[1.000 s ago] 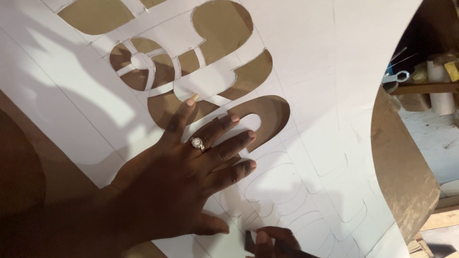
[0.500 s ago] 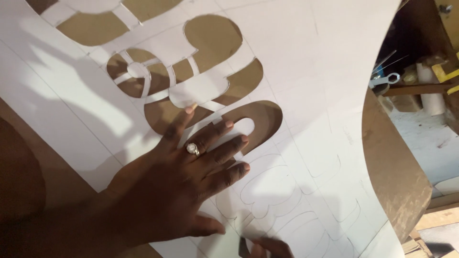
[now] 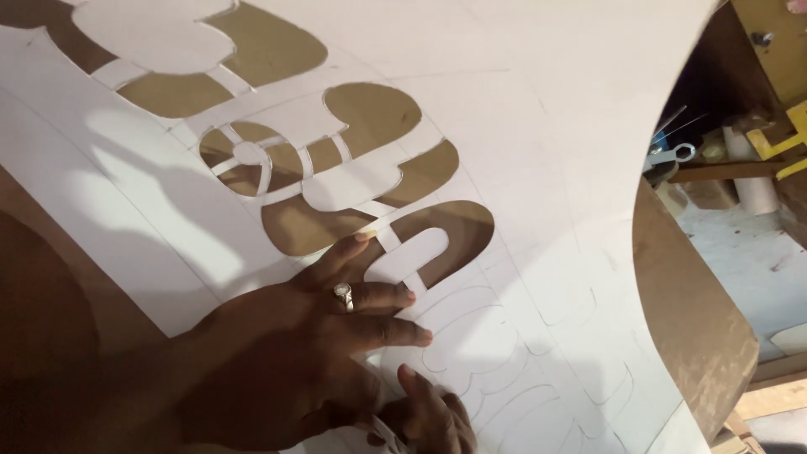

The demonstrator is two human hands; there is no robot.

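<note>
A large white paper stencil sheet point(image 3: 538, 109) is spread over a brown board worktop point(image 3: 698, 311), its long axis running from the upper left corner of the worktop down toward the lower right edge. Rounded shapes have been cut out of the sheet's upper part, so that brown board is seen through the openings point(image 3: 370, 109); the lower part carries only pencilled curved outlines point(image 3: 479, 353). The sheet's right edge is curved and lifted clear of the worktop's right edge.

The left hand point(image 3: 286, 361) is laid flat on the sheet near the lower edge, fingers spread apart and pointing toward the right, clamped on nothing; a ring point(image 3: 343, 294) is worn on 1 finger. Its fingertips rest just beside the lowest cut-out point(image 3: 454, 231).

The right hand point(image 3: 429, 416) is seen only in part at the bottom edge, just below the left, fingers curled together against the sheet; whether something is held in it cannot be told.

Past the worktop's right edge a cluttered shelf point(image 3: 714, 172) is seen, with a white roll point(image 3: 752, 181) standing on it and yellow pieces point(image 3: 786, 139) beside it.
</note>
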